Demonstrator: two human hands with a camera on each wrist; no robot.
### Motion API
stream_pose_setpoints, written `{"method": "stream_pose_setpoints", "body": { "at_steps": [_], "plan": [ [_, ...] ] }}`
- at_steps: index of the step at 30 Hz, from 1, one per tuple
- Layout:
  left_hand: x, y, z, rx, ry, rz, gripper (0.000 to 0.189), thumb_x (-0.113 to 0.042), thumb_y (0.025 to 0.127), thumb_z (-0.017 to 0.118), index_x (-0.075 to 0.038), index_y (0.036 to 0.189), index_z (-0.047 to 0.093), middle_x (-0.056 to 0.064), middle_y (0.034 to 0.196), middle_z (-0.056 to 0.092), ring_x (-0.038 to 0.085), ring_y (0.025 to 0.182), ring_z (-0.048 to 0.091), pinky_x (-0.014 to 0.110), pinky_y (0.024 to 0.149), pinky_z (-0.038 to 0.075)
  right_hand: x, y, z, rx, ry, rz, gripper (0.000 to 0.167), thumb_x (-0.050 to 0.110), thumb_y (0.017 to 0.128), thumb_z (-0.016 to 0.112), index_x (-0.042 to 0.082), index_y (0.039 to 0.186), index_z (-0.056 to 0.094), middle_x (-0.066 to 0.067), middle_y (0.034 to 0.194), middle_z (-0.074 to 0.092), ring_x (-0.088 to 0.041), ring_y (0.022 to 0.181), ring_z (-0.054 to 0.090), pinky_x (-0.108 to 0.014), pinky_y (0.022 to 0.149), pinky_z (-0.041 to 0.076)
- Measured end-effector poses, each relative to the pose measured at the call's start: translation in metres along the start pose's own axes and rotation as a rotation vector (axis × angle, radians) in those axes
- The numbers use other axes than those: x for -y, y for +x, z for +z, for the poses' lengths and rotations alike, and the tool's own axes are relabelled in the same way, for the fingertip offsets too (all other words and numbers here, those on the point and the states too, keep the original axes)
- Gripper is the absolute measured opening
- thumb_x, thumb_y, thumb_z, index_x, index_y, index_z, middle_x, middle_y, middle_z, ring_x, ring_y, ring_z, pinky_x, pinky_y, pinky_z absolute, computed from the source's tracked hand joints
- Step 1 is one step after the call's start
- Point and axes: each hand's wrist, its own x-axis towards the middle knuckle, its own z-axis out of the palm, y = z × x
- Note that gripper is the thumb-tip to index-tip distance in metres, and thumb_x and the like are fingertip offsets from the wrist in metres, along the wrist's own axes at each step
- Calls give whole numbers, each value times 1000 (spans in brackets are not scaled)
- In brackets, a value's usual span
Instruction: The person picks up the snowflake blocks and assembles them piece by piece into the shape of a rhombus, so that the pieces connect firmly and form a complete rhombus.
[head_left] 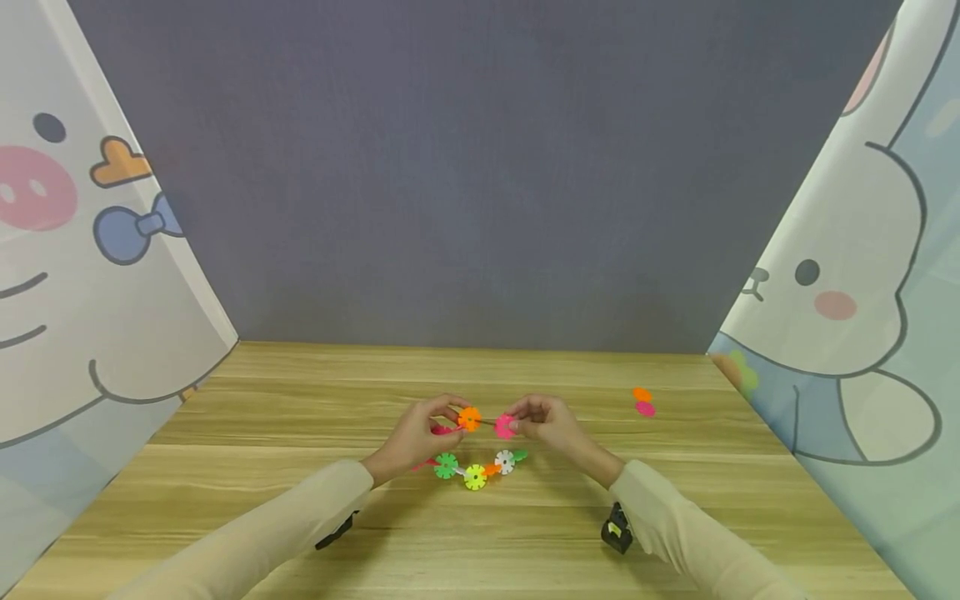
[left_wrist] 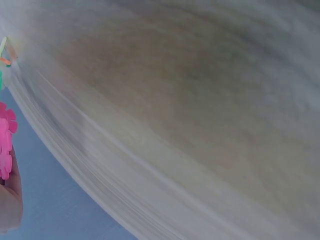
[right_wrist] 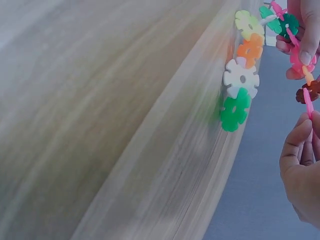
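My left hand (head_left: 411, 437) pinches a pink notched snowflake disc (right_wrist: 296, 61), part of a chain of linked plastic discs. Beside its fingertips stands an orange disc (head_left: 465, 412), joined to a brown disc (right_wrist: 314, 93) that shows edge-on in the head view. From the other side my right hand (head_left: 551, 425) pinches a pink disc (head_left: 502, 427), which meets the brown disc. The chain curves down below the hands through a green disc (head_left: 441, 467), a yellow disc (head_left: 470, 479), an orange disc (head_left: 492, 469), a white disc (head_left: 500, 458) and a green end disc (head_left: 521, 456).
A loose orange disc (head_left: 642, 394) and a loose pink disc (head_left: 645, 409) lie on the wooden table (head_left: 300, 392) at the right. A grey panel (head_left: 480, 183) stands behind, with cartoon-printed panels at both sides.
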Motion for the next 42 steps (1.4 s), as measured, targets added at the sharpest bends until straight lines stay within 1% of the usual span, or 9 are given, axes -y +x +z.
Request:
{"method": "stream_pose_setpoints", "body": {
  "at_steps": [4, 8, 14, 17, 25, 29, 35, 39, 42],
  "plan": [
    [0, 0, 0, 3, -6, -5, 34, -6, 81, 67, -18, 112, 60, 7, 93, 65, 25, 60, 64, 23, 53, 52, 0, 1, 1, 8, 1, -5, 22, 4, 84, 62, -8, 103, 60, -25, 96, 62, -13, 77, 59, -26, 69, 53],
    [-1, 0, 1, 2, -22, -8, 34, -6, 81, 66, -17, 112, 60, 8, 94, 65, 26, 60, 64, 24, 53, 53, 1, 2, 3, -2, 0, -3, 21, 4, 84, 62, -8, 101, 61, -24, 94, 63, -12, 77, 60, -29, 69, 54],
    [0, 0, 1, -17, 4, 7, 34, -8, 81, 67, -15, 113, 61, 8, 100, 66, 18, 73, 65, 21, 62, 53, 1, 2, 6, -51, 10, 29, 19, 2, 82, 63, -7, 99, 62, -20, 91, 65, -10, 74, 60, -27, 69, 53],
    [0, 0, 1, -21, -2, 23, 35, -6, 81, 67, -11, 115, 61, 10, 102, 66, 20, 78, 65, 20, 63, 52, 0, 3, 8, -80, 17, 54, 19, 2, 80, 64, -6, 98, 63, -18, 91, 66, -11, 76, 59, -24, 69, 52],
    [-33, -8, -5, 25, -42, 26, 35, 3, 82, 62, 4, 116, 57, 23, 102, 65, 36, 82, 64, 27, 64, 55, 5, 1, 9, -100, 13, 60, 19, -1, 80, 63, -9, 98, 62, -24, 94, 64, -17, 78, 60, -21, 68, 51],
    [-32, -9, -4, 16, -60, 30, 35, 4, 81, 62, 4, 116, 58, 23, 102, 65, 34, 84, 64, 24, 64, 54, 0, 2, 9, -98, 19, 70, 20, 0, 80, 64, -9, 98, 62, -24, 94, 65, -17, 78, 60, -20, 67, 51],
    [-32, -9, -4, 30, -106, 3, 35, 4, 81, 62, 6, 116, 57, 25, 101, 64, 41, 74, 64, 36, 63, 55, -1, 3, 9, -88, 23, 66, 21, 0, 80, 64, -9, 98, 63, -23, 93, 65, -15, 77, 60, -20, 67, 51],
    [-32, -9, -5, 38, -137, -8, 36, 4, 82, 62, 7, 117, 56, 27, 102, 63, 44, 74, 63, 44, 64, 53, -1, 3, 10, -87, 33, 79, 21, -1, 79, 64, -10, 98, 63, -23, 93, 66, -14, 75, 60, -20, 66, 51],
    [-32, -9, -5, 37, -136, -3, 35, 5, 82, 61, 7, 117, 56, 27, 101, 63, 44, 74, 63, 45, 64, 53, 0, 3, 10, -88, 39, 90, 20, -2, 79, 64, -10, 98, 63, -23, 92, 66, -13, 74, 59, -20, 66, 51]
  ]
}}
